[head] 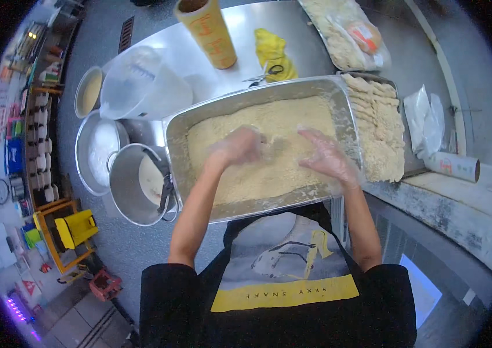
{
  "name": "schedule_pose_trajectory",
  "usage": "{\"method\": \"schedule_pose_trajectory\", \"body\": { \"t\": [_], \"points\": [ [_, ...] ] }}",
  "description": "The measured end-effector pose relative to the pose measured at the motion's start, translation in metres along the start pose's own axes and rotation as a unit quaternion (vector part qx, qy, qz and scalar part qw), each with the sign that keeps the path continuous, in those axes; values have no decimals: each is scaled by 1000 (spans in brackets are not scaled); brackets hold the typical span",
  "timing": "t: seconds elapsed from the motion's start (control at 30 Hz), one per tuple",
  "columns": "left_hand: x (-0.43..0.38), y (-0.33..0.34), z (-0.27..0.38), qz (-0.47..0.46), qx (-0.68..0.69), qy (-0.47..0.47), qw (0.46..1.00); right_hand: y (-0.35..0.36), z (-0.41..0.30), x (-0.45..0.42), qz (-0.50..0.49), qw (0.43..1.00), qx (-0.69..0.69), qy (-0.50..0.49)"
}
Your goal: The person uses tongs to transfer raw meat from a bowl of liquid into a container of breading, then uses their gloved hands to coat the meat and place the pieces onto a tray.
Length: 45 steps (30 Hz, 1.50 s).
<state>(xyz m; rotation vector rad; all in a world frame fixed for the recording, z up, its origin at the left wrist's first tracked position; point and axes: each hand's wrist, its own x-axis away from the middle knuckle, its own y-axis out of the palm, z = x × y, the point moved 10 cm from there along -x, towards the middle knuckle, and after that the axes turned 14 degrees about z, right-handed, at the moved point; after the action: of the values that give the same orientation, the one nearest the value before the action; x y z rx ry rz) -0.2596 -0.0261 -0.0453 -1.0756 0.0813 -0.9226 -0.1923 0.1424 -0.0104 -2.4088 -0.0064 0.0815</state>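
A large metal tray [181, 182] in front of me holds a thick layer of pale yellow breading crumbs [224, 130]. My left hand [244, 143], in a thin clear plastic glove, is blurred over the middle of the crumbs; whether its fingers grip anything is hidden. My right hand [326, 156], gloved the same way, hovers over or touches the crumbs to the right, fingers and thumb spread, nothing in it. Between the hands is a small uneven patch in the crumbs. Against the tray's right side stands another tray of rows of coated pieces [376, 126].
Left of the tray stand a metal pot [131, 204] with tongs on its rim, a bowl of white powder [102, 148], a smaller bowl [90, 91] and a clear plastic tub [120, 93]. Beyond lie scissors [265, 76], a yellow cloth [270, 45] and a yellow cylinder [213, 39].
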Motion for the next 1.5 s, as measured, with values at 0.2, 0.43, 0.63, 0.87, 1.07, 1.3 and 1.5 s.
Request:
{"method": "schedule_pose_trajectory", "body": {
  "t": [0.2, 0.43, 0.63, 0.87, 1.07, 1.3, 1.5],
  "points": [
    [-44, 4, 50, -38, -264, 72, 961, -20, 10, 20, 97, 993, -58, -23],
    [-73, -59, 250, 8, -270, 267, 925, -146, 34, 50, 193, 966, -168, 22],
    [-199, -42, 332, 42, -48, 374, 925, -203, 136, 83, 351, 891, -234, 169],
    [-325, 64, 300, -112, -162, 294, 935, -212, 181, 64, 304, 899, -101, 299],
    [-328, 64, 321, 26, -208, 323, 923, -219, 205, 78, 344, 897, 57, 271],
    [-310, 53, 319, 108, -158, 247, 950, -217, 195, 71, 266, 937, 104, 203],
    [-217, -10, 296, 153, 44, 149, 976, -218, 157, 78, 371, 921, 40, 111]
  ]
}}
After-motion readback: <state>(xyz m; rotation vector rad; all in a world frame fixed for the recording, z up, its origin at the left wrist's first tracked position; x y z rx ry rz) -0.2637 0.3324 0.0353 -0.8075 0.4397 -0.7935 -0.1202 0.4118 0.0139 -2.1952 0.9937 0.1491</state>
